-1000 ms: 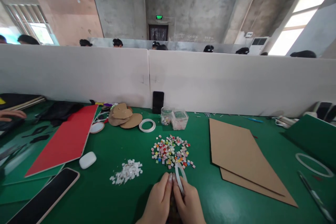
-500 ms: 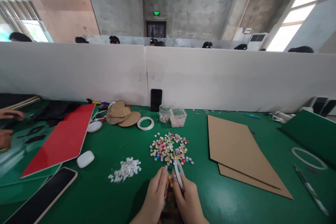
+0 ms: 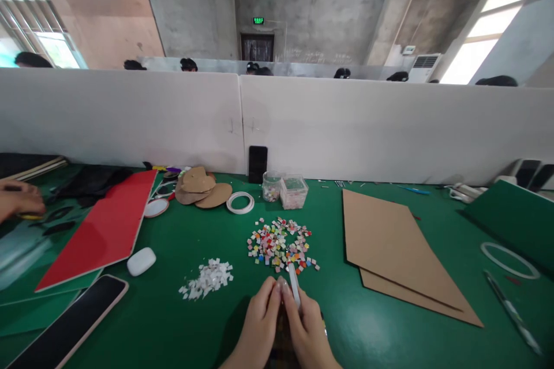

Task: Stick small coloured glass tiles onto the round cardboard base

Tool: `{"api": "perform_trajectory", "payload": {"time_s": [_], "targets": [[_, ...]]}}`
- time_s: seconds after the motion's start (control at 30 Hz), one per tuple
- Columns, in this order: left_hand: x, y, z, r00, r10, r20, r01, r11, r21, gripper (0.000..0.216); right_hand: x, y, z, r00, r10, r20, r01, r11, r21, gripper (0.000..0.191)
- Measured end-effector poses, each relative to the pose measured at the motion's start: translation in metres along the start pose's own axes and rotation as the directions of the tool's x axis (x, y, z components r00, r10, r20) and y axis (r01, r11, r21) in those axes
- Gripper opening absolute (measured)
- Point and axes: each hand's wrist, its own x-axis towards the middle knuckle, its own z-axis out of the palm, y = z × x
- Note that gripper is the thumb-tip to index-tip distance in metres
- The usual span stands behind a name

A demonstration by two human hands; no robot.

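Observation:
My left hand (image 3: 259, 323) is closed, thumb and fingertips pressed against those of my right hand (image 3: 308, 323) at the front of the table. A white ring (image 3: 294, 284), seen almost edge-on, stands up out of my right hand's closed fingers. Past the right hand's outer side shows a small coloured edge (image 3: 324, 324); the rest of that object is hidden behind my hands. What my left fingertips pinch is covered. Just beyond lies a loose heap of small coloured mosaic tiles (image 3: 277, 248). Left of it is a pile of white tile pieces (image 3: 208, 280).
Two clear tile containers (image 3: 294, 193) and an upright phone (image 3: 258, 164) stand at the back. Cardboard sheets (image 3: 389, 236) lie right, cardboard discs (image 3: 197, 184) and a red board (image 3: 101, 225) left. A co-worker's hand (image 3: 21, 199) is at far left.
My fingertips have come together, covering the coloured tiles that showed between my hands. The white ring has turned more edge-on. The co-worker's hand has shifted.

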Motion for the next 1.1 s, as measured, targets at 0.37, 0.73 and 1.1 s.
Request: {"api": "perform_trajectory", "payload": {"time_s": [0.37,0.73,1.1], "targets": [[-0.001,-0.013,-0.007,0.999,-0.024,-0.031,0.026,0.997,0.074,0.043,0.001,0.001,-0.002,0.994,-0.093,0.062,0.102,0.98,-0.169,0.049],[0.004,-0.007,-0.008,0.995,-0.088,0.048,0.092,0.992,-0.086,0.037,0.0,0.004,0.0,0.993,-0.1,0.061,0.105,0.99,-0.092,0.035],[-0.002,0.008,-0.012,0.969,0.231,0.093,-0.245,0.952,0.186,0.03,0.01,-0.002,-0.008,0.979,0.183,-0.088,-0.102,0.818,0.567,0.033]]}}
